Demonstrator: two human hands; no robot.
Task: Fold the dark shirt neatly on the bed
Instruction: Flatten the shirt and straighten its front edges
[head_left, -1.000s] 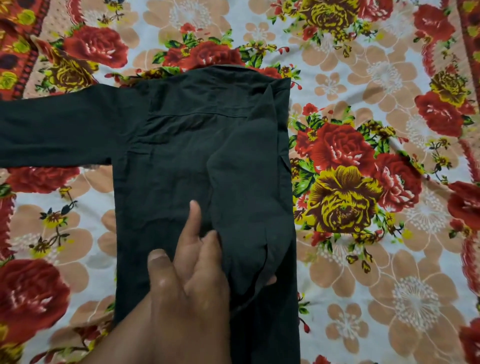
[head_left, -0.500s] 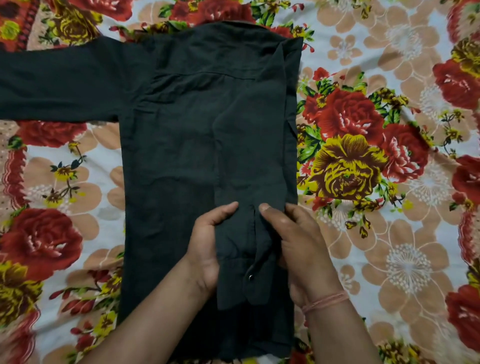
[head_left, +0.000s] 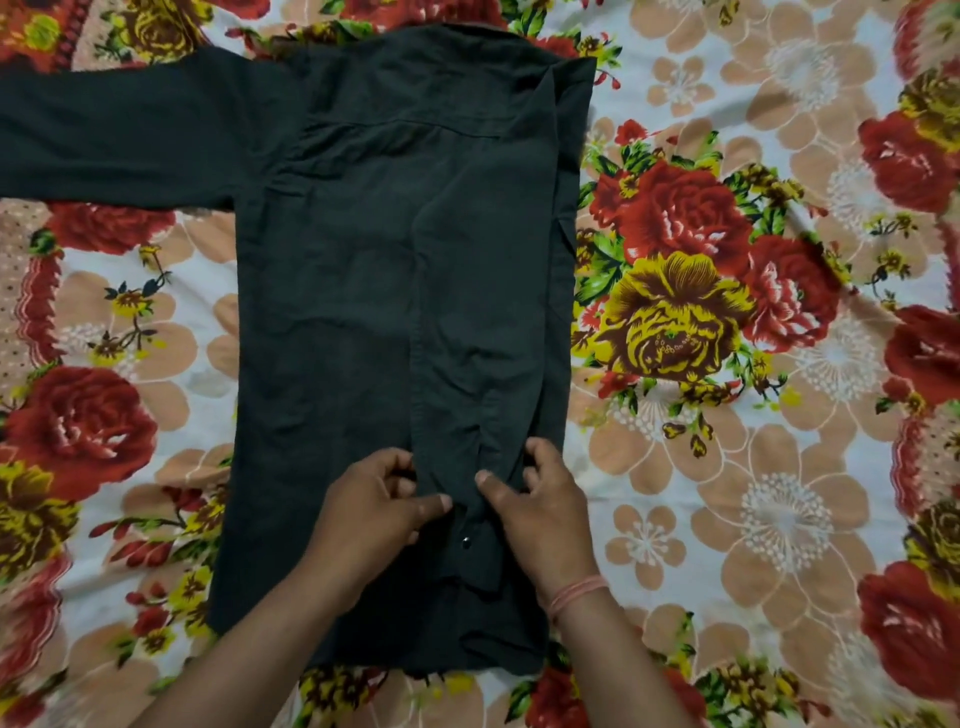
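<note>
The dark shirt (head_left: 353, 312) lies back-up on the bed, collar at the far end. Its right side is folded in, and the right sleeve (head_left: 467, 338) runs down over the body towards me. The other sleeve (head_left: 114, 130) stretches flat out to the left. My left hand (head_left: 379, 509) pinches the left edge of the folded sleeve near the cuff. My right hand (head_left: 535, 499) pinches its right edge. A small button (head_left: 464, 543) shows on the cuff between my hands.
The bedsheet (head_left: 753, 467) is floral, with red and yellow roses on a pale ground, and it surrounds the shirt on all sides. A pink thread band (head_left: 576, 592) circles my right wrist.
One second ago only one hand pressed on the sleeve. Both hands then took the cuff end, and they have since closed in on it, bunching the sleeve slightly.
</note>
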